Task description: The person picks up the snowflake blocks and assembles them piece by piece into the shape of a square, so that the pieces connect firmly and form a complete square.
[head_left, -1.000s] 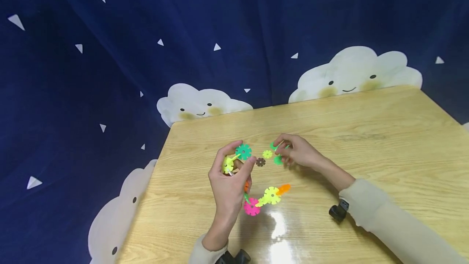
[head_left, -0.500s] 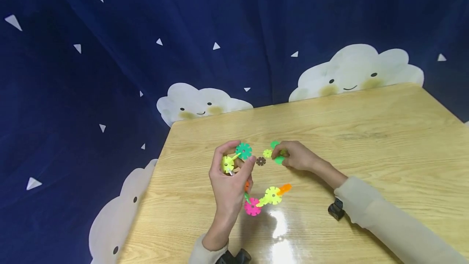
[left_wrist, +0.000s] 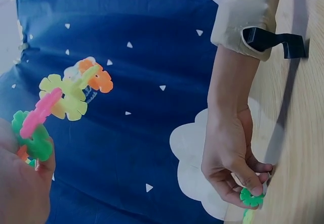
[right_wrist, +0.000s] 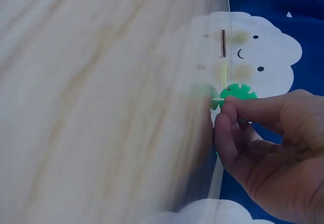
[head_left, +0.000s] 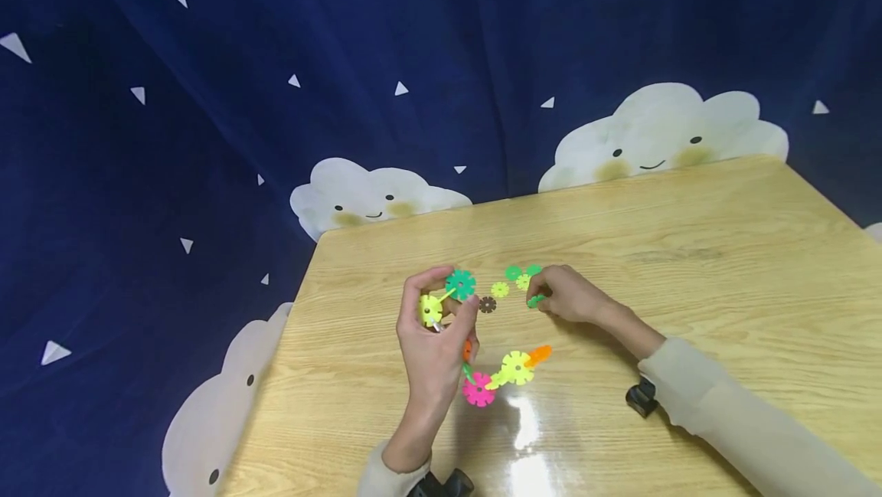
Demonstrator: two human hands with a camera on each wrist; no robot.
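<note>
I've got the left hand [head_left: 430, 355] curled round a chain of linked discs [head_left: 474, 397], above the tabletop [head_left: 654, 267] nearer its left edge than right, the right hand [head_left: 570, 295] pinching a green disc [right_wrist: 239, 93], loose brown, yellow and green discs [head_left: 495, 290] lying nearby, short of the far edge.

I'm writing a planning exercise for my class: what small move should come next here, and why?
Probably lift the green disc towards the chain: the right hand pinches that disc, apart from the chain, which the left hand holds up.
</note>
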